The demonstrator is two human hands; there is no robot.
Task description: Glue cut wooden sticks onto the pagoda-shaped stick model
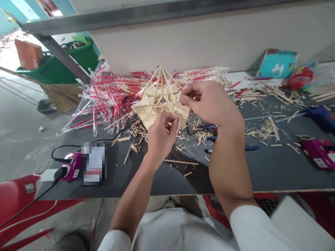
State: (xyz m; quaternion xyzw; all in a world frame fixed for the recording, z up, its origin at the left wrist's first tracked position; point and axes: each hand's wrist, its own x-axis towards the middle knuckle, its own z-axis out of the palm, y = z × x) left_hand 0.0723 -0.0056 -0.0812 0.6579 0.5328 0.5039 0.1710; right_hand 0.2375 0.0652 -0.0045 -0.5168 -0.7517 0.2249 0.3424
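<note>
A lattice model built of thin pale wooden sticks, with a peaked, tent-like frame, is held above the table in front of me. My left hand pinches its lower edge, with the fingertips closed on the stacked sticks. My right hand grips its right side between thumb and fingers, and the back of that hand hides part of the model. Loose cut sticks lie scattered under both hands on the dark grey tabletop.
Behind the model lies a heap of red-marked chopsticks in clear plastic sleeves. A blue glue gun and a magenta device sit at the right, with another magenta device and a pixelated object at the left. A black cable runs across the table.
</note>
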